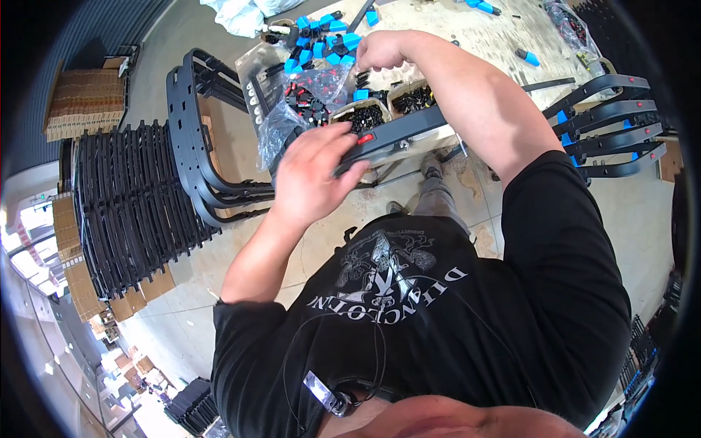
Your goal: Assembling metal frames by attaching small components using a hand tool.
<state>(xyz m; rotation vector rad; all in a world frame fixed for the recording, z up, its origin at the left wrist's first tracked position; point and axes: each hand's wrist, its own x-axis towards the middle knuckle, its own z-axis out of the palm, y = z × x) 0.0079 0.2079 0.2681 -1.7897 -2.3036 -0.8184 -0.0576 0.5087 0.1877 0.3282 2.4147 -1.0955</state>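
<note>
My left hand [310,174] is at the near edge of the table, over the left part of a black frame bar [401,130]. Its fingers are stretched out and the thumb stands apart; whether the palm touches the bar is hidden. A small red piece [365,139] sits in the bar just right of my fingertips. Across the table reaches my right hand [383,51], its fingers curled together beside a pile of blue and black parts [321,42]. What they pinch, if anything, cannot be made out. Below it lies a clear plastic bag [325,82] with red and black pieces.
Two open boxes of small black parts [412,100] stand behind the bar. Curved black frames [193,139] lean at the table's left, and more frames [613,128] project at its right. Farther left rises a stack of black frames [135,204] beside cardboard [86,102].
</note>
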